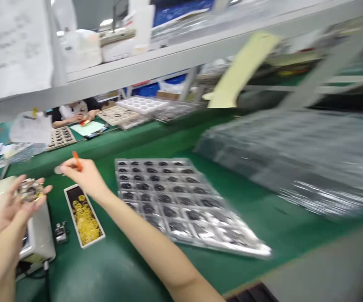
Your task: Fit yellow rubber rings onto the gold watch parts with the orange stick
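Observation:
My left hand is at the far left, its fingers curled round the rim of a round metallic watch movement. My right hand reaches across to the left, with an orange-handled tool gripped in it and pointing up. A small pale piece shows at its thumb and fingertip; blur hides what it is. Just below the right hand lies a narrow box of yellow plastic rings. Beside that box sits a small metal block.
A cream-coloured machine stands under my left hand. Right of the box, a clear compartment tray holds dark round pieces. Stacked plastic trays lie to the right. A shelf beam crosses above. Beyond, another person's hands work.

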The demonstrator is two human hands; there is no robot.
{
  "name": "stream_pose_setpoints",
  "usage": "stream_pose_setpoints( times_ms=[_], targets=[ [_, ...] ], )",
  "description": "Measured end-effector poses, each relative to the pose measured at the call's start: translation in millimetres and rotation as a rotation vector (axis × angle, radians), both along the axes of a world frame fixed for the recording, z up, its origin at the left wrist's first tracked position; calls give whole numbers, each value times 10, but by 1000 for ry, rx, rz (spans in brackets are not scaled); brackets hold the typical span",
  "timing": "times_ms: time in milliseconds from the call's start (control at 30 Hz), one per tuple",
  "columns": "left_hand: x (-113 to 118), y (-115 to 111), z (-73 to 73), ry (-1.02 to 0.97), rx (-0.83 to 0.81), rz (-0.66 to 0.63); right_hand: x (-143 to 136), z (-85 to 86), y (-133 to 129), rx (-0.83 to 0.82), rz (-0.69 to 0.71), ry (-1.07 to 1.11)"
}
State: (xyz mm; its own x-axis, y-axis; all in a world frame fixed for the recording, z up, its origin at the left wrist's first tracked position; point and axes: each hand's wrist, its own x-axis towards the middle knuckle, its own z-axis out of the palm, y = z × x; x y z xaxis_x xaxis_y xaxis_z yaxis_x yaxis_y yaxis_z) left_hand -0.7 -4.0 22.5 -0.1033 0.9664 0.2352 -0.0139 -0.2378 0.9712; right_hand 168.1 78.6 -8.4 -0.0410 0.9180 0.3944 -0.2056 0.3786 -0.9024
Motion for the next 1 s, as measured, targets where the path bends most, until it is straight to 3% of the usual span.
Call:
stream_pose_setpoints(
  times_ms=[167,333,600,833,1000],
  targets=[
    [68,28,-108,-58,53,-179,133,164,-379,160,-64,-81],
    [77,-20,-158,-43,72,-226,55,191,-561,192,-44,-177],
    [70,-4,-240,55,104,-273,-42,140,-465,145,20,-218],
    [112,3,-281,90,115,-262,-88,95,-448,153,-59,-192],
    [191,4,-291,-16,115,-235,-147,85,-474,149,-136,-140]
  ],
)
